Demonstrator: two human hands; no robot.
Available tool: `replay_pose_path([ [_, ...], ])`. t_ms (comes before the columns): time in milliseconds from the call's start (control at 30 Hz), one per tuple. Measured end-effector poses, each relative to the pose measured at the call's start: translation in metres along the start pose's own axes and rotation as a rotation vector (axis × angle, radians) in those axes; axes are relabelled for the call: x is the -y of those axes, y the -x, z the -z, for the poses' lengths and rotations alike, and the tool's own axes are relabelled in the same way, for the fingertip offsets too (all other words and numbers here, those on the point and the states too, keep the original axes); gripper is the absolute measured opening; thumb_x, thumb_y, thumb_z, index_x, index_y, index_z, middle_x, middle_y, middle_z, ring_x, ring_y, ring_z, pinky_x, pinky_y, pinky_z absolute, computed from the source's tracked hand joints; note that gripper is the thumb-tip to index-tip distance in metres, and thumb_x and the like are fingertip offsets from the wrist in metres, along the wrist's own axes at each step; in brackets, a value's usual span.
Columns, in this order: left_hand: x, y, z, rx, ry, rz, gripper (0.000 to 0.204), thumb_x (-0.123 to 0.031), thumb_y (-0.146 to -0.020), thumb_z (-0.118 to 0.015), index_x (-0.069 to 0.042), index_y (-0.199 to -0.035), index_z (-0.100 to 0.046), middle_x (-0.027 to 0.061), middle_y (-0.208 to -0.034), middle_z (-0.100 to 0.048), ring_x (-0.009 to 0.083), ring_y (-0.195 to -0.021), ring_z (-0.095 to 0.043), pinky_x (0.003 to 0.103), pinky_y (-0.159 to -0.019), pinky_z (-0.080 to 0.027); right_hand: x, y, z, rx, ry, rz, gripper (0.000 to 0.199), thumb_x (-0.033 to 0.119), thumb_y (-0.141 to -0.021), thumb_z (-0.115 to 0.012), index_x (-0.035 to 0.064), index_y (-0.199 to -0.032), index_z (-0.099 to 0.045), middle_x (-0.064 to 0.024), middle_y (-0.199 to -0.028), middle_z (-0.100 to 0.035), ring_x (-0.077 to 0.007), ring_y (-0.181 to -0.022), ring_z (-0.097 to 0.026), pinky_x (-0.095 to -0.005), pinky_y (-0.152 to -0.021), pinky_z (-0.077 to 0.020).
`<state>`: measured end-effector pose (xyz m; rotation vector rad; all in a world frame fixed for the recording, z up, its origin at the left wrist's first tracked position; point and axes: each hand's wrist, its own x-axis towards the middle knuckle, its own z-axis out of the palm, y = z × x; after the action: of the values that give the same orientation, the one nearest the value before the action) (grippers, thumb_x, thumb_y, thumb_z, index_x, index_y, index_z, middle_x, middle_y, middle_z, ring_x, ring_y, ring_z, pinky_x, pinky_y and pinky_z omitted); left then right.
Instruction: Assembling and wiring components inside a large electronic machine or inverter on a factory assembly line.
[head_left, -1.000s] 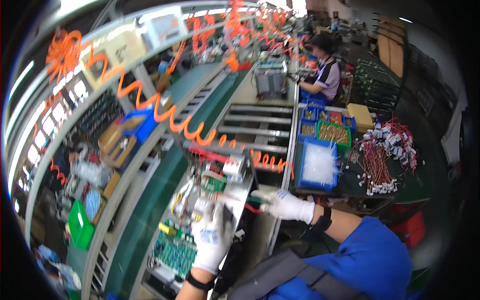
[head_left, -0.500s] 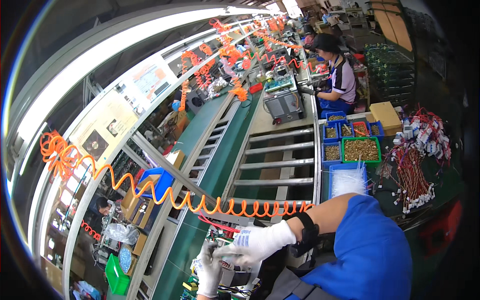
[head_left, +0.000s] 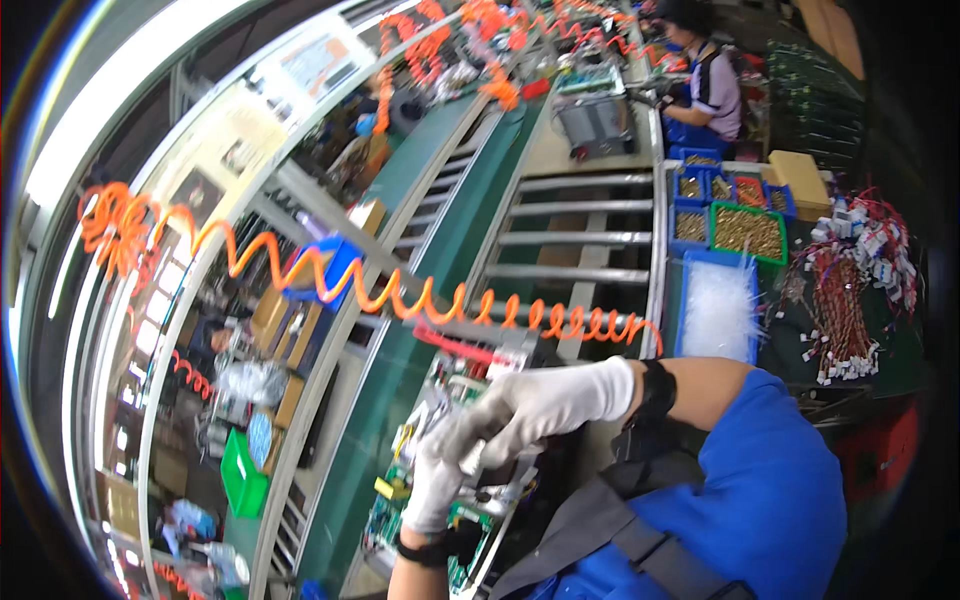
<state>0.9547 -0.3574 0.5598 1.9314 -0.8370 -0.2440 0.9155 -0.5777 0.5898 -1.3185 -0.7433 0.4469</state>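
Both my hands wear white gloves with grey fingertips, and their fingers meet over an electronic assembly. My left hand (head_left: pixel 438 482) comes up from below with its fingers closed. From the right, my right hand (head_left: pixel 555 402) reaches across, its fingers bent down against the left ones. A small pale thing may be pinched between them, but blur and the fingers hide what it is. Beneath and around the hands, the assembly shows green circuit boards (head_left: pixel 470 562), a yellow component (head_left: pixel 391 489) and loose wires. Red wires (head_left: pixel 458 346) lie at its far end.
An orange coiled hose (head_left: pixel 395 298) stretches across just beyond my hands. Metal rollers (head_left: pixel 575 239) run ahead. At right are a blue tray of clear strips (head_left: pixel 718 310), a green bin of brass-coloured fasteners (head_left: pixel 748 232) and wire harnesses (head_left: pixel 845 300). A co-worker (head_left: pixel 705 90) sits farther along.
My view has tilted downward, so the hands and assembly appear higher in it. My right hand's fingers have curled down closer against the left hand's, over the same assembly.
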Motion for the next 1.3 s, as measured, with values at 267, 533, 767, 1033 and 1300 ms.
replay_pose_path([
  [267,-0.03,-0.005,-0.025,-0.393,0.321,0.069,0.022,-0.021,-0.1,-0.049,-0.002,-0.093,-0.058,-0.0002,-0.073,-0.053,0.0052,-0.063,-0.044,0.023,-0.061,-0.041,-0.004,-0.055,0.014,-0.745,1.356,0.415,0.017,0.023,-0.081,-0.068,0.0077,-0.084,-0.062,-0.0078,-0.072,-0.066,-0.0242,-0.061,-0.065,-0.0338,-0.055,-0.0504],
  [533,-0.009,-0.005,0.006,0.087,0.785,0.291,0.041,-0.032,-0.098,-0.044,-0.006,-0.066,-0.047,0.0007,-0.055,-0.042,0.0108,-0.049,-0.04,0.03,-0.082,-0.047,-0.031,-0.04,0.033,-0.286,1.222,0.689,0.026,0.021,-0.087,-0.065,0.0083,-0.109,-0.061,-0.0042,-0.073,-0.062,-0.019,-0.057,-0.059,-0.0307,-0.054,-0.0444],
  [767,-0.016,-0.003,-0.007,-0.347,0.515,0.078,0.044,-0.03,-0.092,-0.065,0.002,-0.119,-0.052,0.004,-0.104,-0.06,0.0098,-0.093,-0.057,0.024,-0.082,-0.047,0.005,-0.032,0.021,-0.084,-0.456,-0.044,0.019,0.006,-0.089,-0.062,-0.0036,-0.105,-0.061,-0.0097,-0.094,-0.067,-0.0159,-0.075,-0.068,-0.0241,-0.066,-0.0559],
  [1033,-0.033,-0.013,-0.002,-0.413,0.327,0.206,0.024,-0.022,-0.097,-0.054,0.002,-0.095,-0.057,0.004,-0.075,-0.059,0.0088,-0.063,-0.054,0.023,-0.064,-0.047,0.001,-0.082,0.03,-0.477,0.806,0.162,0.016,0.015,-0.087,-0.067,0.0,-0.093,-0.062,-0.0026,-0.072,-0.064,-0.0126,-0.06,-0.059,-0.0258,-0.057,-0.0497],
  [1300,0.012,-0.002,0.018,-0.19,1.211,0.167,0.033,-0.032,-0.097,-0.046,-0.001,-0.094,-0.058,-0.0008,-0.059,-0.04,0.0112,-0.046,-0.034,0.037,-0.068,-0.046,-0.024,-0.083,0.042,-0.097,0.837,0.584,0.043,0.013,-0.085,-0.066,0.0046,-0.125,-0.055,-0.013,-0.124,-0.058,-0.0282,-0.115,-0.056,-0.0372,-0.094,-0.046],
])
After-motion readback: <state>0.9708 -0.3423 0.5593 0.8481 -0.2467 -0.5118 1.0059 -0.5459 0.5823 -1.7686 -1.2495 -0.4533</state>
